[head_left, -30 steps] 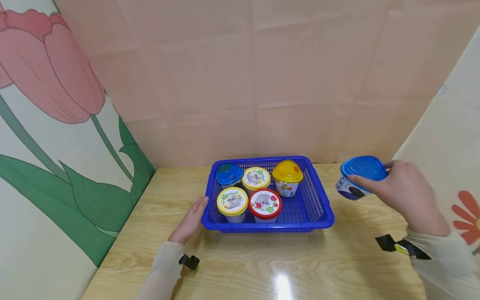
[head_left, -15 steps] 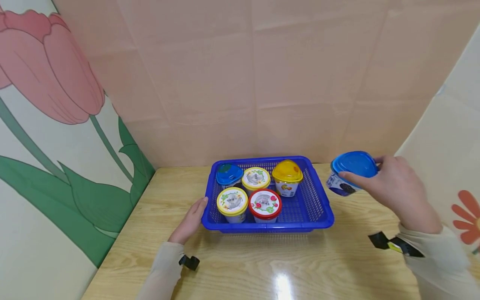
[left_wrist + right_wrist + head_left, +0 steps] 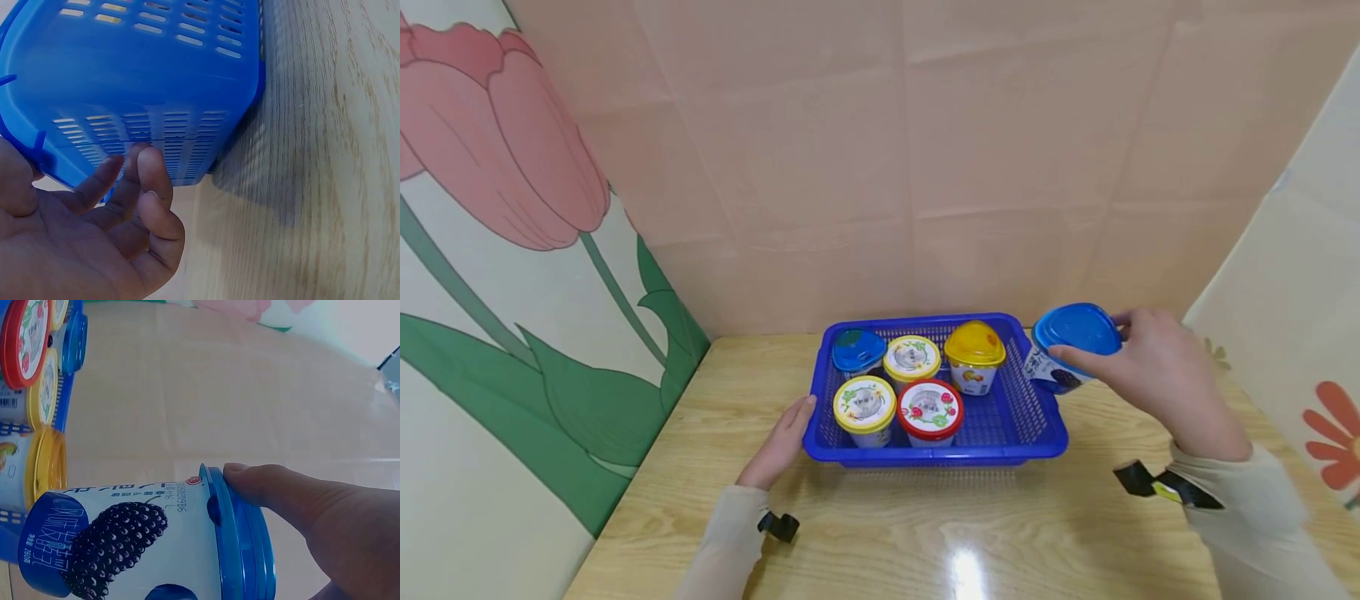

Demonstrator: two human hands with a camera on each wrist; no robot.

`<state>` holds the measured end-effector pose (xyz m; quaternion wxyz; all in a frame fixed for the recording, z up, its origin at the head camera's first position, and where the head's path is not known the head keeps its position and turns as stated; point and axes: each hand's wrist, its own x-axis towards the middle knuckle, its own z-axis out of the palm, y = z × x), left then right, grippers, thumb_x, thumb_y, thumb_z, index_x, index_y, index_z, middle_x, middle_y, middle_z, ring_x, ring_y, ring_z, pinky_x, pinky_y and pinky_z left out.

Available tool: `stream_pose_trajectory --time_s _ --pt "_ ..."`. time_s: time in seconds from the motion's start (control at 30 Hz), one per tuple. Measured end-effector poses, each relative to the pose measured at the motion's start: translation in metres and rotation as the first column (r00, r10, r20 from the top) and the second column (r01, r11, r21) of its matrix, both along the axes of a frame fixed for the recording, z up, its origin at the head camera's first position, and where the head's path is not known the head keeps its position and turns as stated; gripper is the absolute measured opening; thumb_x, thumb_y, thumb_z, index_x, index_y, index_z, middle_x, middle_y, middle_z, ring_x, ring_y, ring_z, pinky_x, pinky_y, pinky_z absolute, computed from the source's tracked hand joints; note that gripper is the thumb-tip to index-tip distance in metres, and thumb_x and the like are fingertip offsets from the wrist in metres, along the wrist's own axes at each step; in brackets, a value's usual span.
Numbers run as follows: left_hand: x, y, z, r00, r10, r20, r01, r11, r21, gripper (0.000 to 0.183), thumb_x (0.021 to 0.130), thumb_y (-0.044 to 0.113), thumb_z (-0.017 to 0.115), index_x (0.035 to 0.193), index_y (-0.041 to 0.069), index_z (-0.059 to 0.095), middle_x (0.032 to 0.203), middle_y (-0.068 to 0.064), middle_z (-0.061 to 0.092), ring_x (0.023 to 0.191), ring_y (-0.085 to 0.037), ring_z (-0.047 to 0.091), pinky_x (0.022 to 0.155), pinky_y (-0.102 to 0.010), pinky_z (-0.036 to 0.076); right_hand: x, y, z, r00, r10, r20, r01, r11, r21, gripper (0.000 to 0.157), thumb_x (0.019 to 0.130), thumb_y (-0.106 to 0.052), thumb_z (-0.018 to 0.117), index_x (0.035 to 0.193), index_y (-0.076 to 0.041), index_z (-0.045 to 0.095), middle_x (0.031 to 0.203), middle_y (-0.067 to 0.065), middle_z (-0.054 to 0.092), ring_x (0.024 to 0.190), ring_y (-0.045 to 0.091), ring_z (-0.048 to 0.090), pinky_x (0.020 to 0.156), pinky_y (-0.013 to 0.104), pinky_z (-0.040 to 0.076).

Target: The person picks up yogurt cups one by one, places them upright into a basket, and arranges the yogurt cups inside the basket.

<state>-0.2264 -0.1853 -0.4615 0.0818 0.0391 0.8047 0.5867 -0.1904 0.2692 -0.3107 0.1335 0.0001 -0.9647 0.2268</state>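
Note:
My right hand (image 3: pixel 1165 375) pinches a yogurt cup (image 3: pixel 1060 367) by its blue lid, thumb on the near edge. The cup is tilted and overlaps the right rim of the blue plastic basket (image 3: pixel 925 452) in the head view. A blackberry picture shows on the cup's white side (image 3: pixel 187 550) in the right wrist view. My left hand (image 3: pixel 781 442) rests at the basket's left side, its fingers (image 3: pixel 156 175) loosely bent beside the slotted wall. Inside the basket are two yellow-rimmed cups (image 3: pixel 865 402), a red-rimmed cup (image 3: pixel 931 410), a blue-lidded cup (image 3: pixel 857 350) and a yellow domed-lid cup (image 3: pixel 975 346).
The basket stands on a wood-grain table (image 3: pixel 880 533), near a plain pinkish-beige backdrop (image 3: pixel 910 167). A tulip-patterned panel (image 3: pixel 497 317) rises on the left, and a pale panel with a red flower (image 3: pixel 1337 433) on the right.
My right hand has carried the blue-lidded yogurt cup leftward, from beside the basket to over its right rim. My left hand and the basket have stayed in place.

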Motion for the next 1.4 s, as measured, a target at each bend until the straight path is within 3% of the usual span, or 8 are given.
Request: stream_pose_trajectory --time_s 0.17,0.47,0.6,0.9,1.13,1.4 --pt "0.010 0.004 0.016 1.000 -0.015 0.005 0.015 1.000 0.004 0.059 0.111 0.041 0.027 0.151 -0.001 0.038 0.142 -0.023 0.053 0.137 -0.039 0.044 0.116 -0.058 0.028 -0.001 -0.009 0.000 0.999 0.031 0.022 -0.030 0.999 -0.013 0.089 0.074 -0.074 0.071 0.112 0.006 0.063 0.103 0.030 0.067 0.070 0.028 0.061 0.049 0.033 0.044" --pt "-0.003 -0.003 -0.012 1.000 0.008 -0.003 -0.008 1.000 0.003 0.069 0.106 0.056 0.029 0.153 0.005 0.037 0.146 -0.019 0.050 0.140 -0.036 0.042 0.117 -0.057 0.026 -0.005 -0.021 -0.006 0.995 0.063 0.083 -0.060 0.998 -0.034 0.102 0.072 -0.079 0.068 0.122 0.009 0.057 0.107 0.029 0.064 0.073 0.026 0.061 0.051 0.031 0.048" --pt "-0.002 -0.003 -0.012 1.000 0.008 0.004 -0.007 1.000 -0.005 0.072 0.105 0.059 0.029 0.154 0.006 0.035 0.148 -0.019 0.048 0.141 -0.037 0.041 0.116 -0.058 0.027 -0.006 -0.024 -0.008 0.994 0.076 0.077 -0.073 0.997 -0.035 0.095 0.072 -0.079 0.069 0.117 0.005 0.060 0.100 0.023 0.066 0.068 0.023 0.058 0.050 0.032 0.045" --pt "-0.003 -0.003 -0.012 1.000 0.009 -0.009 -0.009 1.000 -0.009 0.071 0.105 0.059 0.029 0.152 0.006 0.038 0.145 -0.018 0.051 0.139 -0.036 0.043 0.116 -0.057 0.027 -0.008 -0.030 -0.012 0.992 0.076 0.100 -0.075 0.997 -0.013 0.106 0.071 -0.082 0.067 0.122 0.011 0.054 0.108 0.029 0.062 0.082 0.033 0.061 0.056 0.032 0.053" --pt "-0.006 -0.004 -0.012 1.000 0.003 0.012 -0.003 1.000 -0.009 0.066 0.108 0.052 0.026 0.152 0.004 0.037 0.141 -0.020 0.054 0.135 -0.036 0.047 0.114 -0.057 0.031 -0.013 -0.032 -0.017 0.988 0.107 0.112 -0.108 0.994 0.004 0.100 0.073 -0.078 0.069 0.118 0.010 0.055 0.102 0.024 0.063 0.079 0.030 0.060 0.055 0.031 0.049" --pt "-0.005 -0.004 -0.013 1.000 0.006 -0.002 -0.007 1.000 -0.019 0.073 0.105 0.060 0.029 0.152 0.005 0.037 0.143 -0.019 0.052 0.137 -0.036 0.045 0.115 -0.057 0.029 -0.016 -0.035 -0.024 0.980 0.112 0.166 -0.118 0.993 0.022 0.110 0.070 -0.082 0.068 0.121 0.013 0.052 0.108 0.030 0.062 0.084 0.036 0.061 0.060 0.039 0.054"
